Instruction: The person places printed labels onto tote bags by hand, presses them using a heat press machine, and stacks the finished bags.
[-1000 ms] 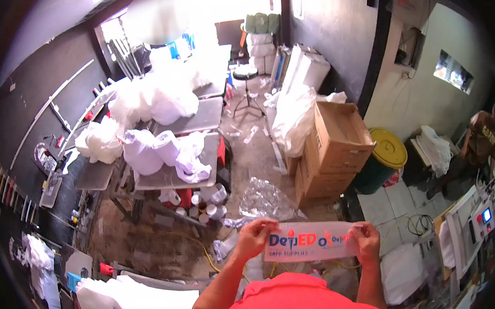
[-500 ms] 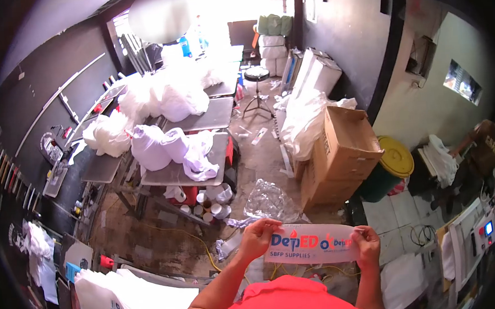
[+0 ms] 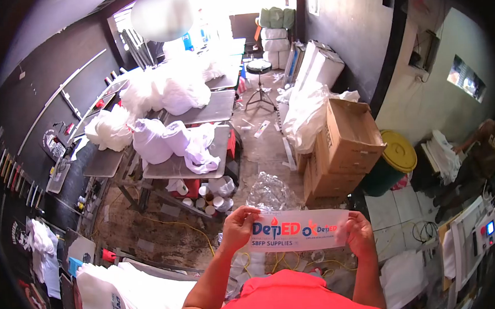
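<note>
My left hand (image 3: 240, 227) pinches the upper left corner of a printed film sheet (image 3: 299, 232). My right hand (image 3: 359, 234) grips the right end of the same sheet, fingers closed on its edge. The sheet is a whitish, see-through strip, stretched almost level in front of the red shirt (image 3: 287, 293). Its face carries "DepED" lettering in blue and red, with "SBFP SUPPLIES" below. To the lower left lies a stack of white cloth pieces (image 3: 137, 297), and the top one bears similar lettering.
Black-topped tables (image 3: 213, 156) on the left carry white bundles (image 3: 151, 140). Cardboard boxes (image 3: 346, 148) and a green bin with a yellow lid (image 3: 397, 152) stand on the right. A machine with a lit screen (image 3: 489, 228) is at far right. Yellow cord (image 3: 207, 236) and clear plastic (image 3: 269, 191) lie on the floor.
Both hands have moved slightly left and up with the sheet, which stays stretched between them. The room has shifted a little in view.
</note>
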`<state>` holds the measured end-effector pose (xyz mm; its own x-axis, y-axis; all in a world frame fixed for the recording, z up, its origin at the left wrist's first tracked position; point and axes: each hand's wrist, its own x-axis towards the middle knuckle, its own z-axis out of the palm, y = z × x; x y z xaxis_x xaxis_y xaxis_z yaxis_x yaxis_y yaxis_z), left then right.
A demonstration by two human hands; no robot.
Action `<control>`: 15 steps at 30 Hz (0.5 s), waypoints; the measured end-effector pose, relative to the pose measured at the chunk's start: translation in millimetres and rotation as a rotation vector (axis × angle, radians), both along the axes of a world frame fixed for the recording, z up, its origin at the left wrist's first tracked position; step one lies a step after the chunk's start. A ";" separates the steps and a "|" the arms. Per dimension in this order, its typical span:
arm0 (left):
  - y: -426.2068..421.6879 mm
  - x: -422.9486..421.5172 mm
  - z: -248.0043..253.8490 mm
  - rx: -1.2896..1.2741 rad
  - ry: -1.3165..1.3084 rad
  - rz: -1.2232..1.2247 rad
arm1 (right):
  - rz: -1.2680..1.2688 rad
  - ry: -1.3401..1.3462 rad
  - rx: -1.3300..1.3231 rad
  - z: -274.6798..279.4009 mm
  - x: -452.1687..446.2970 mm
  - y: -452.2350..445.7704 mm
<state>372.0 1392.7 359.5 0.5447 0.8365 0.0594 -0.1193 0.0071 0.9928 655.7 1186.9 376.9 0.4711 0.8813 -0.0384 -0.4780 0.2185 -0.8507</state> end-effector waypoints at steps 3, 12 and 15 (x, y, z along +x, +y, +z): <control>-1.4 2.1 -2.1 0.065 -0.012 0.012 | 0.046 -0.328 -0.140 -30.0 12.4 -5.2; 7.4 -25.4 9.6 0.258 0.071 0.261 | -1.013 -1.033 0.285 227.8 145.1 -96.5; 18.1 -42.2 13.5 0.298 0.075 0.352 | -1.406 -1.381 0.719 353.8 125.1 -181.7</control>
<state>329.8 1410.7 373.0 0.2433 0.9235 0.2967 0.0092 -0.3081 0.9513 780.7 1005.2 730.7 0.0928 -0.3161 0.9442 0.9863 0.1592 -0.0437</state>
